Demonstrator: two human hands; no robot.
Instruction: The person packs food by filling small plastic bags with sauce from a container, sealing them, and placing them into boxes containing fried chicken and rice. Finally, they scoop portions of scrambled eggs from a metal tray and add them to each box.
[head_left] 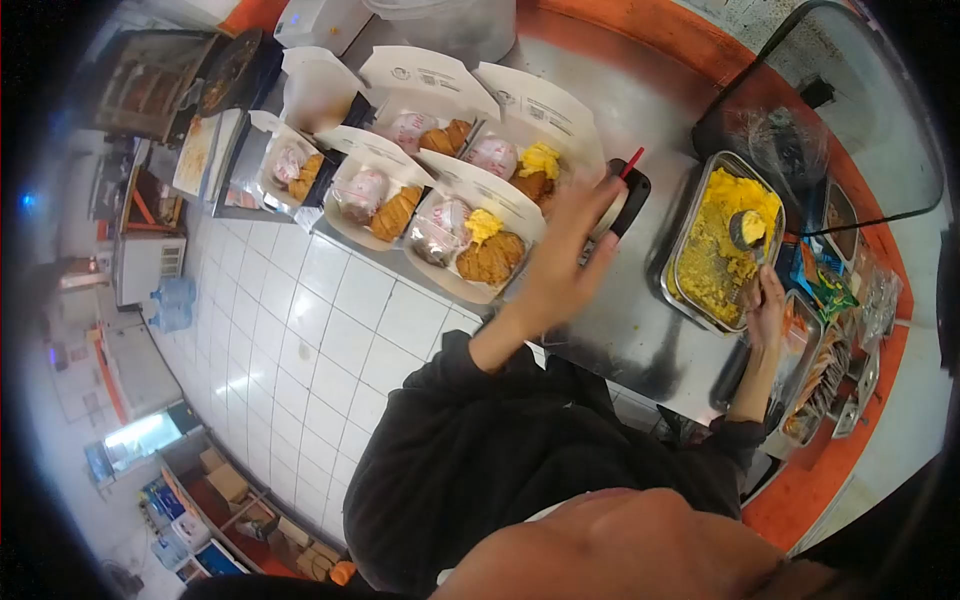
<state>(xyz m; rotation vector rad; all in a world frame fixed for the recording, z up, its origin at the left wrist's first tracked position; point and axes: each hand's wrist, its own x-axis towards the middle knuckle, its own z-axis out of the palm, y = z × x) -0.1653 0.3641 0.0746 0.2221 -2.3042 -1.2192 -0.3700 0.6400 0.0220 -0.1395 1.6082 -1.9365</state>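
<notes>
— Steel tray point(690, 240) of yellow food sits just by the right hand point(768, 305), whose fingers are closed on the scoop point(745, 230), loaded over the tray.
— And the left hand point(560, 265)?
— Spread open, holding nothing, over the nearest meal box point(470, 245).
— Progress?
— I'd judge two of five open boxes have yellow; three lack it. Farthest box contents are too small to read.

Left hand point(562, 262) open over boxed meal point(470, 245); right hand point(766, 305) holds scoop point(747, 229) in yellow-food tray point(690, 225)
</notes>
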